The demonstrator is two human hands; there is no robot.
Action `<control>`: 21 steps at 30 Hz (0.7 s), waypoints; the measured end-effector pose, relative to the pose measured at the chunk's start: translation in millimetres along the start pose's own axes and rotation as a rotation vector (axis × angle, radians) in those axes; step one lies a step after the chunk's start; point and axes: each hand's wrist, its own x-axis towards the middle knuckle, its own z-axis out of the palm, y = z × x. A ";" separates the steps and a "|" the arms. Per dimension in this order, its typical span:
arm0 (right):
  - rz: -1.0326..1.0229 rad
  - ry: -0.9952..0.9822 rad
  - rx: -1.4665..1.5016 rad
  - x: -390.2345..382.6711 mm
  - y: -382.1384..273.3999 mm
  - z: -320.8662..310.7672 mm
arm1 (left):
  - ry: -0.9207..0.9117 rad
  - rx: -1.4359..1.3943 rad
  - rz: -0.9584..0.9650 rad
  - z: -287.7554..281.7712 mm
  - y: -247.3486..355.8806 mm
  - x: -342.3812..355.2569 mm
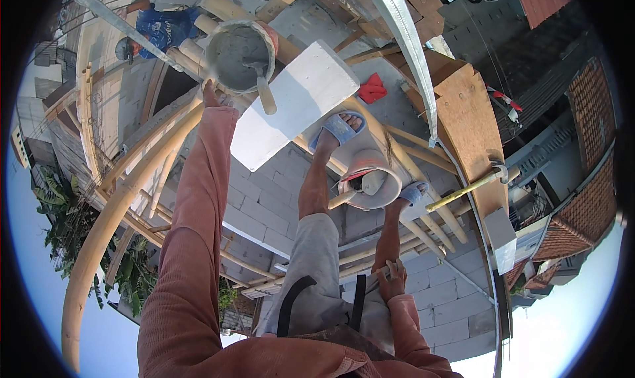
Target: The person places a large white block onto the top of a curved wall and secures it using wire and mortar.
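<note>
My left arm, in a faded pink sleeve, stretches far forward. My left hand is beside the lower left of a round bucket of grey mortar, close to a bamboo pole. Its visible fingers are spread; whether they touch the bucket is hard to tell. A trowel rests in the mortar, its wooden handle hanging over the rim. My right hand rests on my right leg at the knee, fingers loosely bent and apart, with nothing visible in them. Alongside the bucket lies a large white block.
Between my sandalled feet stands a second bucket with another trowel in it. A red cloth lies beyond. A yellow-handled hammer rests by a plywood board. Bamboo poles cross below. A co-worker is at the upper left.
</note>
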 end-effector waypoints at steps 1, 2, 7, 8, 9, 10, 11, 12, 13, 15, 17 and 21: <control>-0.005 0.008 -0.003 -1.8 0.5 0.0 | -0.003 0.003 -0.001 3.9 3.0 -5.9; -0.010 0.017 -0.005 -3.7 1.1 0.2 | 0.014 -0.133 0.071 8.6 5.8 -12.2; -0.021 0.057 0.017 -7.5 2.7 1.6 | -0.219 -0.190 0.148 29.3 58.4 -55.6; -0.003 0.051 0.020 -9.8 11.4 3.2 | -0.245 -0.176 0.129 49.0 58.1 -65.6; -0.004 0.049 0.048 -11.2 3.7 9.1 | -0.187 -0.168 0.102 50.2 79.9 -72.4; 0.009 0.046 0.056 -13.7 1.0 4.4 | -0.140 -0.160 0.049 63.4 84.2 -79.3; 0.023 0.042 0.065 -14.8 -0.1 0.9 | -0.113 -0.173 0.038 66.7 94.2 -89.6; 0.044 0.064 0.094 -6.8 -0.3 -1.1 | -0.096 -0.186 0.035 72.0 109.6 -102.4; 0.009 0.062 0.119 -5.2 2.8 -0.9 | -0.107 -0.192 0.081 71.7 121.7 -112.1; 0.004 0.051 0.170 -20.9 7.1 2.7 | -0.234 -0.222 0.091 37.1 151.1 -115.8; -0.010 0.075 0.175 -14.8 6.8 4.2 | -0.306 -0.189 0.078 16.5 154.3 -135.8; 0.065 0.103 0.172 -22.7 16.7 4.3 | -0.231 -0.136 0.123 -6.6 125.5 -228.1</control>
